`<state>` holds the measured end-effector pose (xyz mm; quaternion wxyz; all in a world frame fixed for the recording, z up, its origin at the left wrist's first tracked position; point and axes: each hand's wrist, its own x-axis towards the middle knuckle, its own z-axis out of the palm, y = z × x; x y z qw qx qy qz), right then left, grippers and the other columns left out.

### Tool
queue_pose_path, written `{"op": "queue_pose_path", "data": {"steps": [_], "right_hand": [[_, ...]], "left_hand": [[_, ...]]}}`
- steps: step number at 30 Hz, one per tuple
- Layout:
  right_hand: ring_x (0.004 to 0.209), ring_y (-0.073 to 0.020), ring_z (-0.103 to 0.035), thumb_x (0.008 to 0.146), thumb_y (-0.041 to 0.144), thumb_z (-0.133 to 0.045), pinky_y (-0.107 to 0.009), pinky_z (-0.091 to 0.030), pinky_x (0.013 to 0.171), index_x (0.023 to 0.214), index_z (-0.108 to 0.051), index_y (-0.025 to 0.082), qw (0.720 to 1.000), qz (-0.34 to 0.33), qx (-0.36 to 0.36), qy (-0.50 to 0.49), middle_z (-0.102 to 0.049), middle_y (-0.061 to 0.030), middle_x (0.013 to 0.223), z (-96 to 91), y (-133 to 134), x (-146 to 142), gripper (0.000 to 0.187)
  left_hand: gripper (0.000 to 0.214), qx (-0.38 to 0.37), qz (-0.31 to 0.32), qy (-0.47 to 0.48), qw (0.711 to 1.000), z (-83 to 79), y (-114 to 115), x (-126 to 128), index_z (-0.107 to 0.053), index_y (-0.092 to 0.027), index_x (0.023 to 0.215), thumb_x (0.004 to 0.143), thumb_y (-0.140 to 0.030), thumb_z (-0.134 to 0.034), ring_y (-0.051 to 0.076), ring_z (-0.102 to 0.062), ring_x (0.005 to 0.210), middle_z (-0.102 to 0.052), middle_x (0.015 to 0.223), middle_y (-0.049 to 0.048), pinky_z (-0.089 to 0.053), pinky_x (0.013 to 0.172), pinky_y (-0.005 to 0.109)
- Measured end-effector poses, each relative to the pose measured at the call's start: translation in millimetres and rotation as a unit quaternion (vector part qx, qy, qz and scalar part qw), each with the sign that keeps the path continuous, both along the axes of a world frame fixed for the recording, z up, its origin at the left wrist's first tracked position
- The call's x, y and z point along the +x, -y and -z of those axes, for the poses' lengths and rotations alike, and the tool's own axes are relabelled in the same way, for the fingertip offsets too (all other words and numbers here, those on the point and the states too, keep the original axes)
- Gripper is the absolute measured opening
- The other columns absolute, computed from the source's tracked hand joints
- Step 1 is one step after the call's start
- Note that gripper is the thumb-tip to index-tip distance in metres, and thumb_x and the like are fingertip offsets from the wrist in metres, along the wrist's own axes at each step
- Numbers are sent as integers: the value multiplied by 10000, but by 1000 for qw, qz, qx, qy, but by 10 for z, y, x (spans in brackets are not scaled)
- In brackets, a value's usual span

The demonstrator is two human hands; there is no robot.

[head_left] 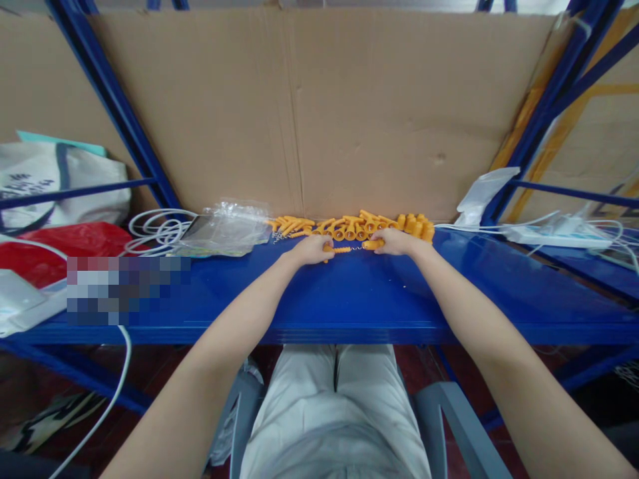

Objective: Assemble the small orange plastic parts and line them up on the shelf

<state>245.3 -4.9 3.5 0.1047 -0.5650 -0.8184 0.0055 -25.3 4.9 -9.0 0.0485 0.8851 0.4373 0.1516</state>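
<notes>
My left hand [313, 250] is closed on an orange plastic piece with a ridged, screw-like shaft [342, 250] that points right. My right hand [395, 242] pinches a smooth orange plastic piece [370, 245]. Between the two pieces runs a thin metal spring or chain [356, 248]; its exact kind is too small to tell. Just behind my hands lies a row of orange cone-ended pieces [350, 233], their round openings facing me. Slimmer orange pieces [292, 225] with small metal bits lie to the left. Orange caps [417, 225] stand grouped beyond my right hand.
The blue metal shelf [339, 299] backs onto a cardboard sheet [374, 120]. Clear plastic bags [229, 226] and a coiled white cable [160, 231] lie left. A red bag [74, 233] is farther left. A white power strip [554, 233] sits right, past a blue post.
</notes>
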Motion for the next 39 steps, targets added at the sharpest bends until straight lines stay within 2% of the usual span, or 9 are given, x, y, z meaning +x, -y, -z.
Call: {"op": "queue_pose_path", "data": {"steps": [10, 17, 21, 23, 26, 29, 32, 34, 39], "right_hand": [[1198, -357, -678, 775, 173, -805, -456, -513, 1059, 1120, -777, 217, 999, -15, -5, -52, -751, -115, 1234, 66, -128, 123, 349], [1112, -300, -714, 822, 212, -759, -418, -534, 1010, 1144, -783, 210, 993, -77, 4, -86, -782, -70, 1167, 67, -22, -103, 323], [1042, -282, -729, 846, 183, -705, -405, -536, 976, 1101, -791, 195, 991, -93, 46, -84, -793, -76, 1098, 90, -5, -210, 269], [1007, -270, -730, 855, 181, -685, -393, -540, 947, 1079, -790, 195, 989, -106, 63, -84, -796, -77, 1068, 110, -17, -221, 247], [984, -260, -725, 862, 175, -669, -373, -540, 918, 1069, -783, 181, 987, -121, 65, -87, -793, -89, 1058, 136, -18, -215, 236], [920, -242, -722, 887, 202, -647, -355, -547, 877, 1046, -771, 165, 984, -134, 46, -107, -786, -86, 996, 155, 7, -215, 205], [755, -200, -706, 933, 258, -610, -329, -573, 770, 1075, -744, 158, 975, -140, -16, -169, -757, -53, 876, 192, -6, -222, 219], [656, -175, -676, 931, 287, -640, -319, -588, 702, 1098, -720, 159, 966, -117, -52, -226, -721, -34, 811, 230, -54, -218, 225], [651, -152, -677, 818, 268, -813, -336, -640, 705, 1112, -633, 194, 917, -82, -115, -372, -680, -13, 822, 282, -176, -123, 353]], "left_hand": [[213, -4, -20, 3, 1000, 13, -25, -37, -684, -177, 971, 825, -304, -595, 196, -655, 724, -715, 728, 16, -472, 719, 294], [212, 33, 3, 41, 999, 45, -41, -15, -668, -169, 985, 829, -287, -586, 209, -680, 789, -751, 821, 56, -506, 776, 310], [228, 2, -3, 61, 998, 72, -24, 31, -656, -168, 1037, 871, -276, -543, 202, -684, 777, -755, 827, 51, -523, 785, 311], [225, -5, -1, 45, 999, 84, -14, 43, -660, -175, 1034, 892, -286, -525, 203, -687, 784, -756, 844, 48, -531, 788, 311], [234, 41, -7, -6, 999, 91, 7, 46, -675, -187, 1048, 898, -295, -532, 230, -699, 883, -757, 936, 73, -539, 831, 327], [266, 86, -25, -47, 995, 85, 35, 40, -683, -189, 1102, 909, -296, -534, 262, -697, 1009, -741, 1071, 112, -538, 885, 344], [300, 106, -38, -51, 992, 73, 62, 39, -672, -194, 1173, 924, -285, -530, 271, -683, 1095, -718, 1169, 122, -531, 932, 353], [313, 110, -42, -50, 992, 63, 73, 43, -665, -188, 1196, 929, -279, -530, 276, -677, 1115, -710, 1187, 128, -528, 952, 363], [317, 101, -42, -51, 993, 48, 66, 49, -654, -174, 1204, 938, -276, -516, 282, -676, 1120, -713, 1189, 138, -530, 961, 379]]}}
